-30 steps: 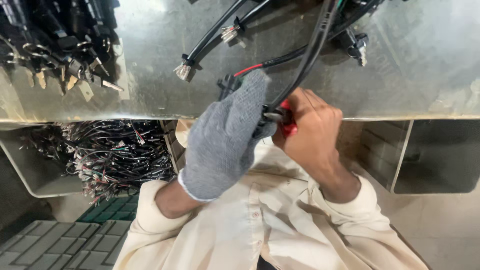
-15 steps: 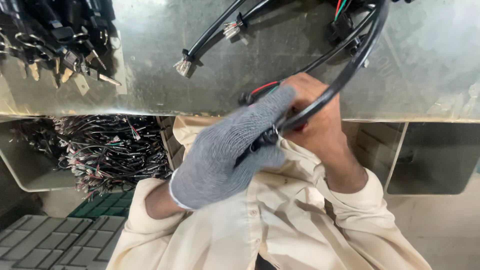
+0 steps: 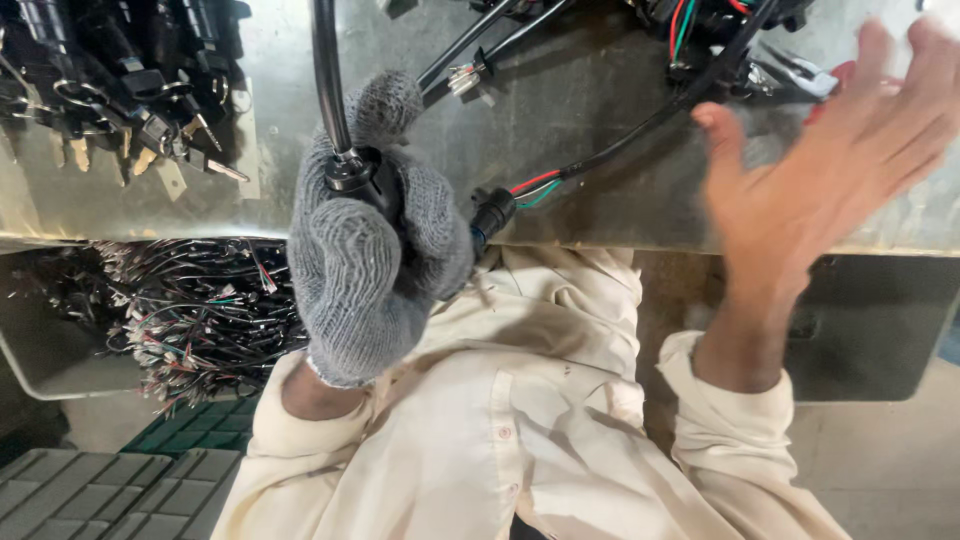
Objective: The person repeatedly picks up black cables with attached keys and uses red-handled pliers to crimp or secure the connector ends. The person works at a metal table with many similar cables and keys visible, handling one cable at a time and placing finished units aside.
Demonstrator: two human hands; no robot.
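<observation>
Since before, right hand (image 3: 820, 190) has left the cable (image 3: 325, 80), fingers spread; gloved left hand (image 3: 375, 240) stays clamped on it; best keep that grip firm near the black fitting (image 3: 352, 170).

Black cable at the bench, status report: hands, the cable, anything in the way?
Gloved left hand shut on black cable. Bare right hand open, holding nothing. Loose connectors on metal bench beside it.

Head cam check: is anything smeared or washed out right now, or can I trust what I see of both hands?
Head view: the bare right hand is motion-blurred, its fingers smeared; the gloved left hand is sharp, knit weave clear, gripping the black cable; the metal table shows dull glare; the bin of wires beneath sits in shadow.
</observation>
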